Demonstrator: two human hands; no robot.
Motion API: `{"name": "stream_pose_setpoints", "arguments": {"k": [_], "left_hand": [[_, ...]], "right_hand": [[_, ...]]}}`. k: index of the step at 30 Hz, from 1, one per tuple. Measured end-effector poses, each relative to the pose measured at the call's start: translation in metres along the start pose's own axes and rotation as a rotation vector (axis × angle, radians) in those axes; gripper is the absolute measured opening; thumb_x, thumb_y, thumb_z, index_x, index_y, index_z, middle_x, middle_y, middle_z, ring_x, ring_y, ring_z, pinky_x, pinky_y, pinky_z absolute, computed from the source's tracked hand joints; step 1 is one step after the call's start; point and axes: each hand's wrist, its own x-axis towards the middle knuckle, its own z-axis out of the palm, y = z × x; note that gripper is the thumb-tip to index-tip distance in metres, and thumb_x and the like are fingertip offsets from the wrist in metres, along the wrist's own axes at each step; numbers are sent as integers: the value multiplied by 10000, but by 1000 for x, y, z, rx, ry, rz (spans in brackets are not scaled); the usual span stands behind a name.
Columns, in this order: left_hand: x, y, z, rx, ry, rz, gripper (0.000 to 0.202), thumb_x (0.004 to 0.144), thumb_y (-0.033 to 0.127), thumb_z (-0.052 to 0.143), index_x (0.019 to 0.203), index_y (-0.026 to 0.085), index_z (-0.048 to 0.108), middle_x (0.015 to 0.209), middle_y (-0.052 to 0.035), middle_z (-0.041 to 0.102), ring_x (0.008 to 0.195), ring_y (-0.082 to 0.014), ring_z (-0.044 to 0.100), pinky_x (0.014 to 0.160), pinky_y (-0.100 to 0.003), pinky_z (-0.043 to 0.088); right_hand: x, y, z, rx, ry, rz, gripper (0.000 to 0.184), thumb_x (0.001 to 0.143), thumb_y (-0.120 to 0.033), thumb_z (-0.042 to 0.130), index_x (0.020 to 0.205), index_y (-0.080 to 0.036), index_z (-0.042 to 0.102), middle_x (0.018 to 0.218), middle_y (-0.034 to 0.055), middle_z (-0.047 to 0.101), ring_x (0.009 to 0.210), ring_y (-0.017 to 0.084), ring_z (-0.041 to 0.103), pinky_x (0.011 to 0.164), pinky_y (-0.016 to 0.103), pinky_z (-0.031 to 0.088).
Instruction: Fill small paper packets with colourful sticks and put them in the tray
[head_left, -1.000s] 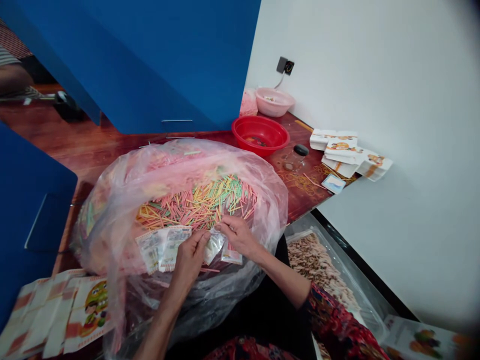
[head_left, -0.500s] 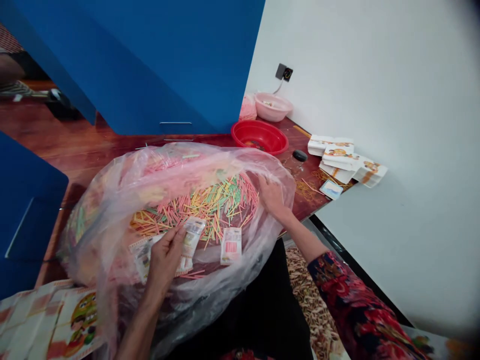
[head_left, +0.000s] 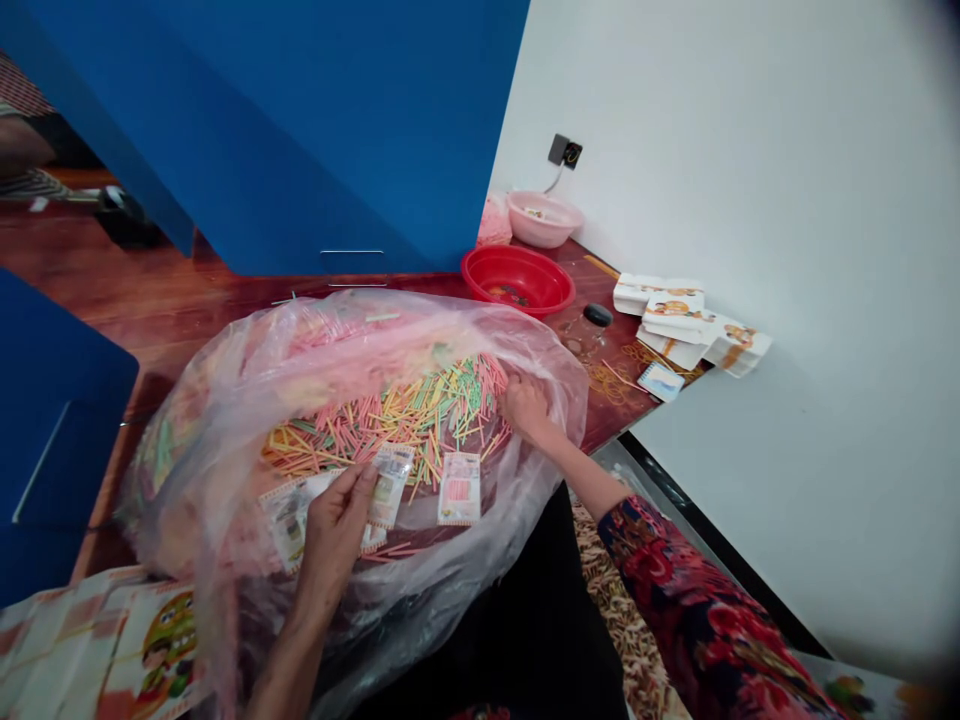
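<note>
A large clear plastic bag (head_left: 480, 555) lies wide open on the table, holding a heap of thin pink, yellow and green sticks (head_left: 420, 405). My left hand (head_left: 337, 520) pinches a small printed packet (head_left: 390, 485) between thumb and fingers, over the front of the heap. More such packets lie partly hidden beneath that hand. Another packet, with pink sticks showing in its window (head_left: 459, 488), rests flat to the right. At the right end of the heap, my right hand (head_left: 527, 408) has its fingers curled against the pink sticks; what they hold is hidden.
Behind the bag stand a red basin (head_left: 517, 280) and a pink basin (head_left: 545, 220). To the right are a black-lidded jar (head_left: 592, 325), rubber bands (head_left: 611, 380) and stacked printed cards (head_left: 679, 315). Blue panels (head_left: 300, 130) rise behind. Printed sheets (head_left: 67, 645) lie front left.
My right hand has moved slightly left and down from the bag's inner side to the pink sticks, its fingers curling in. My left hand keeps the packet, shifted only a little.
</note>
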Motion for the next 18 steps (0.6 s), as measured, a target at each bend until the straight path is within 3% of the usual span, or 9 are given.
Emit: {"name": "stream_pose_setpoints", "arguments": {"k": [3,9,18], "left_hand": [[-1,1,1,5,3,9,475,742,639,699,865,185,760,647,11,613,610,-159,509,567,-256,431],[-2,-1,4,28,5,34,482,739,655,699,837,187,759,678,2,641,644,-165,541,580,-253,449],[-5,-3,3,-73,18,-16,506,711,664,736,840,174,741,690,6,642,635,-150,545,568,-245,439]], "right_hand": [[6,-5,5,11,22,67,341,956,-223,525,1204,-17,637,1153,275,683,1106,341,644,985,430,459],[13,-19,7,24,19,150,352,957,-108,417,1193,15,648,1186,329,657,1137,381,647,967,484,460],[-5,-7,-17,106,-47,147,344,939,-48,403,1203,-9,621,1145,288,693,1106,342,672,958,424,464]]}}
